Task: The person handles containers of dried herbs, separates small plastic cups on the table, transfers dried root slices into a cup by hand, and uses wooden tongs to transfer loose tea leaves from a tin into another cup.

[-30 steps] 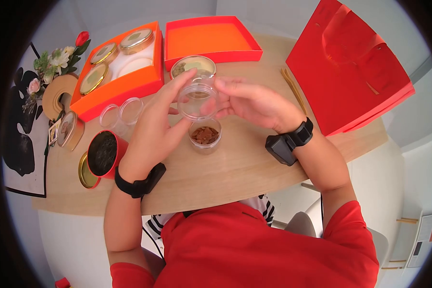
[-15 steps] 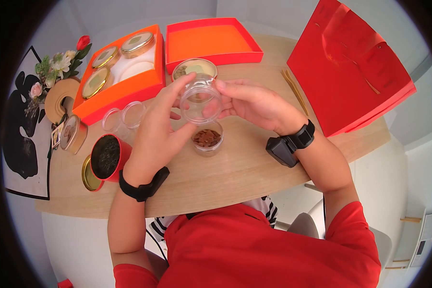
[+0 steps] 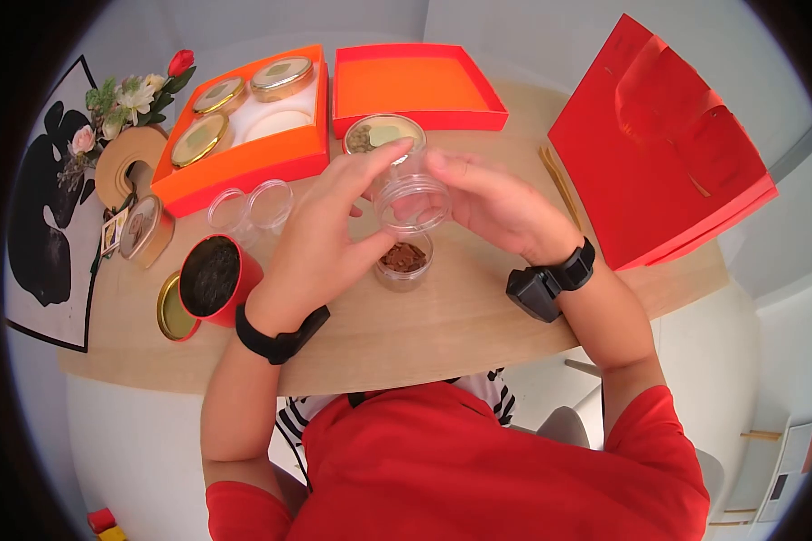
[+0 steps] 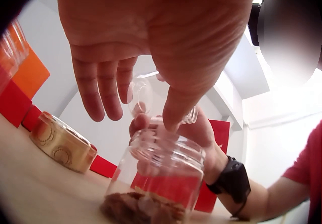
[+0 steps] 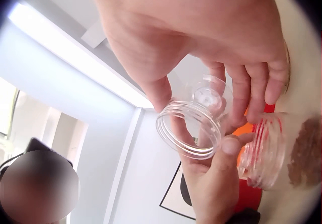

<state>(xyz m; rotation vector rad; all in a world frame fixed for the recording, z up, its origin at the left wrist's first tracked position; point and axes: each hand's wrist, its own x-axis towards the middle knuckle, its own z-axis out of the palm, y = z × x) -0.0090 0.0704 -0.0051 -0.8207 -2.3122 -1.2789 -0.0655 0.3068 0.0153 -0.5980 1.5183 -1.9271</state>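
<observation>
Between both hands an empty clear plastic jar (image 3: 413, 206) is held tilted, its threaded mouth facing the person. My left hand (image 3: 329, 216) grips it with thumb and fingers from the left. From the other side, my right hand (image 3: 505, 206) holds the same jar, its thumb at the threaded rim (image 5: 191, 131) in the right wrist view. Just under the hands, a second clear jar (image 4: 153, 171) stands upright and lidless on the table, brown flat pieces (image 3: 404, 259) in its bottom.
Behind the hands stands a lidded jar (image 3: 383, 135). To the left are clear round containers (image 3: 269, 206), a red tin (image 3: 244, 279) of dark leaves, its gold lid (image 3: 176, 311) and an orange box (image 3: 271, 171) with gold-lidded jars. A red bag (image 3: 659, 162) stands right.
The head view has shifted a little. Both hands keep hold of the empty jar, which has moved slightly right over the jar of brown pieces, its mouth tipped somewhat.
</observation>
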